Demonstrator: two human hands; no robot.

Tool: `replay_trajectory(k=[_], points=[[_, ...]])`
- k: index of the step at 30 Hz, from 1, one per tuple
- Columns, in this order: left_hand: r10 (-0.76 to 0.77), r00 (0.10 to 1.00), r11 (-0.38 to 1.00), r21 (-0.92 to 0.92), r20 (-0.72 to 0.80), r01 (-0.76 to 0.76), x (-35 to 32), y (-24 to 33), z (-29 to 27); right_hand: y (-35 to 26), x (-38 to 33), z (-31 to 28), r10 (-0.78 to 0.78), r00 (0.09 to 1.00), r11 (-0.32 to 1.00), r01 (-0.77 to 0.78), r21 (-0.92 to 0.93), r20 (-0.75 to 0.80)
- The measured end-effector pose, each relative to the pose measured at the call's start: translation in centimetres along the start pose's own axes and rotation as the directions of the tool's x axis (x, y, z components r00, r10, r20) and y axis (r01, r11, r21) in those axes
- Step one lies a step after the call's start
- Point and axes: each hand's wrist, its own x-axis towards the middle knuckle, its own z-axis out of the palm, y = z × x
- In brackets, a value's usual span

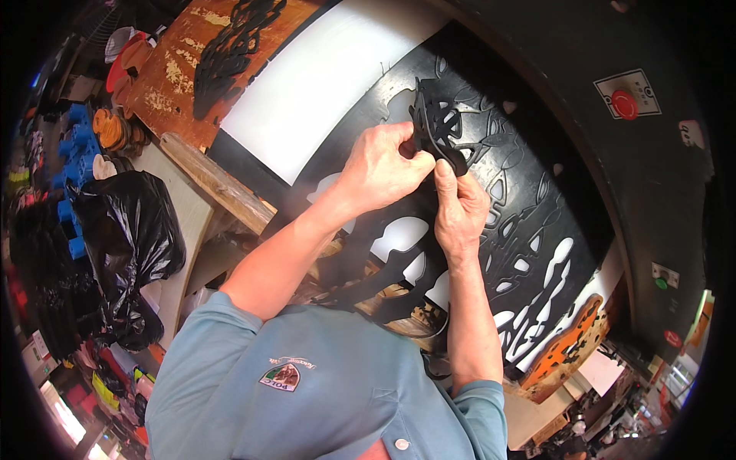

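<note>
Up over the black sheet, my left hand (387, 165) and my right hand (461, 211) are both closed on a thin black cut-out piece (431, 126) with several openings in it. The left fingers pinch its near left side. My right thumb presses on its near end, and the other right fingers are partly hidden behind it. Below them lies the large black sheet (349, 123), cut into curved shapes. Some cut shapes still sit flat in it, and white (402, 234) shows through gaps nearest my body.
A white board (299, 73) lies under the sheet. A worn brown board (165, 80) at the far left bears stacked black cut pieces (230, 57). A wooden bar (215, 182) and a black plastic bag (134, 230) are at left. A dark machine beam with a red button (625, 105) stands right.
</note>
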Motion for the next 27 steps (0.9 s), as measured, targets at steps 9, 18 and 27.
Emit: replay_trajectory(k=[9,18,27], points=[[-0.080,0.975,0.964,-0.232,0.208,0.129,-0.8,-1.4,-1.5,0.1,0.0,-0.2,0.086,0.996,0.977,-0.078,0.200,-0.032],[-0.261,0.965,0.949,-0.177,0.020,0.260,-0.4,-1.5,-2.4,0.1,1.3,-5.6,0.168,0.936,0.918,-0.035,0.395,-0.308],[-0.241,0.961,0.932,-0.308,-0.134,0.191,1.0,-3.3,-5.8,2.2,1.1,-23.7,0.187,0.858,0.828,0.124,0.547,-0.478]])
